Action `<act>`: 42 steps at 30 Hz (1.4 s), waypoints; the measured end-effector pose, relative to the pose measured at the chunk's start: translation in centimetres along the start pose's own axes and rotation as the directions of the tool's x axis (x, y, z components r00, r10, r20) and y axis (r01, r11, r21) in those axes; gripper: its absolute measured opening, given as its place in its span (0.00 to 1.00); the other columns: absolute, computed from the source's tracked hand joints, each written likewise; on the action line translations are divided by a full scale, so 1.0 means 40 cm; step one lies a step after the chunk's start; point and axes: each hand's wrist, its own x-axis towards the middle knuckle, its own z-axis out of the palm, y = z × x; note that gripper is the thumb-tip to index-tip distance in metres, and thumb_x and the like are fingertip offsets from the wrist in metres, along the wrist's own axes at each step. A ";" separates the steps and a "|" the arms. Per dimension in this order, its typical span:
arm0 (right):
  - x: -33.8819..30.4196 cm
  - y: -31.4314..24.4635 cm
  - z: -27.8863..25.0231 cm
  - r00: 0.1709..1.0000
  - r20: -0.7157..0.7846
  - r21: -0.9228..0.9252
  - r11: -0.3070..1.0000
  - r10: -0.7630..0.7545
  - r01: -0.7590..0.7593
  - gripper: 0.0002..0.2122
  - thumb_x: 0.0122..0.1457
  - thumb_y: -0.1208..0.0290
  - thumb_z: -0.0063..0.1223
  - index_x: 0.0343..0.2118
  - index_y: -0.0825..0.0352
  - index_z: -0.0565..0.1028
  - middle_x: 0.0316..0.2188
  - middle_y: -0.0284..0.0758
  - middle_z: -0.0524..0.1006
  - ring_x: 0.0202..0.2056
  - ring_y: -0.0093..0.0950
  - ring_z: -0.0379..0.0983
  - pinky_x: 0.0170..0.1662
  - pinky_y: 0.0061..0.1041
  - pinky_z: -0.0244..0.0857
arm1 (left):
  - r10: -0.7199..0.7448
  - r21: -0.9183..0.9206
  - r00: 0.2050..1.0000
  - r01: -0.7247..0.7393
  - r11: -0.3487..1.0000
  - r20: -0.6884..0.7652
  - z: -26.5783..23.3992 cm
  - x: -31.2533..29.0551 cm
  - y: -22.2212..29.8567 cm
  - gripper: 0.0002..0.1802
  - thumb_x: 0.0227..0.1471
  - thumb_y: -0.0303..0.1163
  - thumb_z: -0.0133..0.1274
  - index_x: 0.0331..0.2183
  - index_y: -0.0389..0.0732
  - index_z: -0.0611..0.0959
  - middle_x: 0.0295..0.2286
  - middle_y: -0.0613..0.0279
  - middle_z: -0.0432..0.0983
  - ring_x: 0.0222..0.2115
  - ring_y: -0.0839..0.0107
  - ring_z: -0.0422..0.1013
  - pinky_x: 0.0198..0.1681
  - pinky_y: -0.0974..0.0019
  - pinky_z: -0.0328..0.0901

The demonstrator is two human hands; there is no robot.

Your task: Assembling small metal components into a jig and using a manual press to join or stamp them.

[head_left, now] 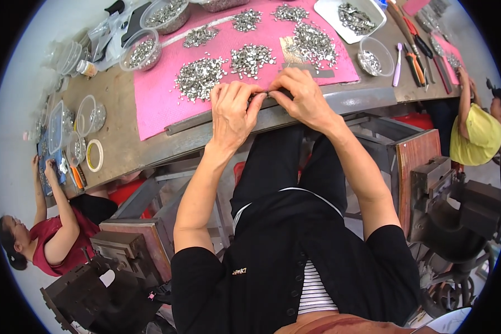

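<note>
Close together at the bench's front edge, my two hands meet fingertip to fingertip. My left hand (232,113) is closed in a pinch, and so is my right hand (306,99). Between them shows a bit of something small and dark, mostly covered by the fingers. Just beyond lies a pink mat (156,103) with several heaps of small shiny metal pieces. The nearest heaps are a wide metal-piece pile (199,77) past my left hand and a smaller pile (251,60). A flat grey strip (323,73) lies past my right hand.
Round clear tubs (141,53) of metal pieces stand at the far left, with a white tray (367,16) and a small tub (379,53) at right. Orange-handled pliers (413,62) lie beyond. Co-workers sit at both sides, one in red (58,239), one in yellow (476,139).
</note>
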 end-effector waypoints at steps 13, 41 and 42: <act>0.078 0.098 0.021 0.981 -0.120 -0.034 0.987 0.150 -0.155 0.06 0.55 0.73 0.62 0.33 0.68 0.80 0.29 0.39 0.77 0.32 0.37 0.76 0.37 0.34 0.66 | -0.094 0.133 0.995 0.097 0.986 -0.026 0.022 0.004 0.022 0.12 0.49 0.39 0.65 0.35 0.45 0.83 0.30 0.64 0.75 0.34 0.63 0.70 0.51 0.55 0.57; 0.086 0.102 0.027 0.995 -0.017 -0.088 0.991 0.102 -0.103 0.06 0.58 0.73 0.60 0.37 0.67 0.81 0.31 0.38 0.77 0.31 0.33 0.75 0.35 0.30 0.67 | -0.133 0.317 0.988 0.104 0.943 0.073 0.046 0.063 -0.101 0.09 0.49 0.43 0.59 0.27 0.49 0.86 0.28 0.64 0.80 0.39 0.63 0.74 0.51 0.37 0.54; 0.086 0.101 0.020 0.989 -0.038 -0.047 0.989 0.142 -0.143 0.05 0.56 0.74 0.60 0.34 0.68 0.81 0.28 0.40 0.76 0.31 0.38 0.74 0.35 0.35 0.67 | -0.175 0.354 0.977 0.122 0.927 0.122 0.060 0.069 -0.092 0.08 0.47 0.41 0.59 0.26 0.49 0.86 0.28 0.64 0.80 0.39 0.62 0.75 0.51 0.36 0.54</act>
